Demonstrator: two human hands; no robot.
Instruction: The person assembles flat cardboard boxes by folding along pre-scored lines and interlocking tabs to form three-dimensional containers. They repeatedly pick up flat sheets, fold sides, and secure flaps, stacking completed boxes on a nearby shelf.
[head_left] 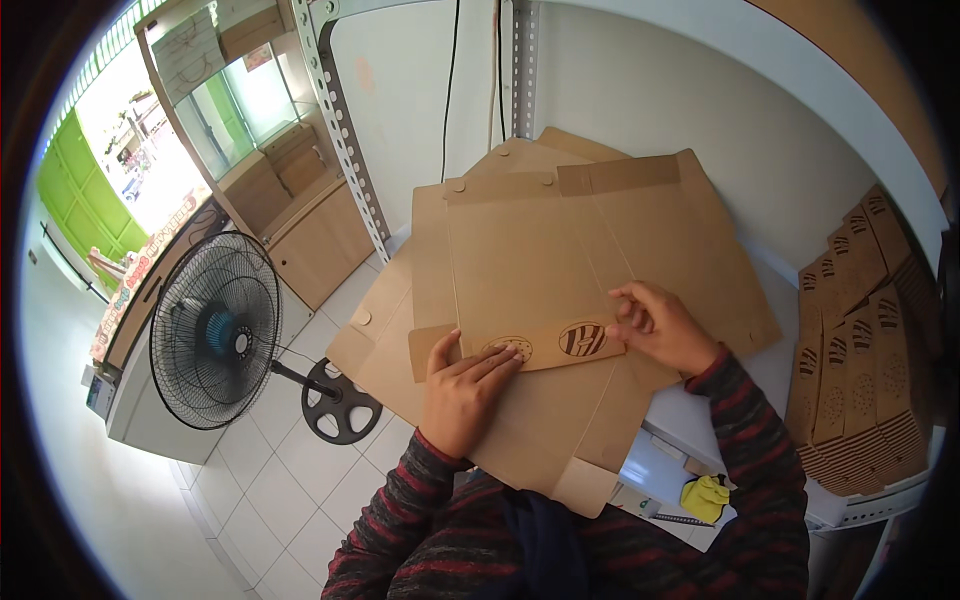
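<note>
Before me lies a flat brown cardboard box blank point(520, 240) with crease lines, on top of a stack of similar sheets. Its near flap point(560, 352), folded up over the panel, carries dark round printed drawings. My left hand point(462, 392) presses on this flap with fingers laid flat, covering part of one drawing. At the flap's right end hovers my right hand point(655, 325), its fingers loosely curled and thumb apart from the index finger. I see nothing held in it. Lower sheets point(560, 420) stick out beneath at several angles.
Folded brown boxes point(855, 380) are piled on the right. A black standing fan point(215, 330) is at the left, near a wooden cabinet point(320, 240). Metal shelf posts point(345, 130) rise behind, and a yellow cloth point(705, 498) lies below the sheets.
</note>
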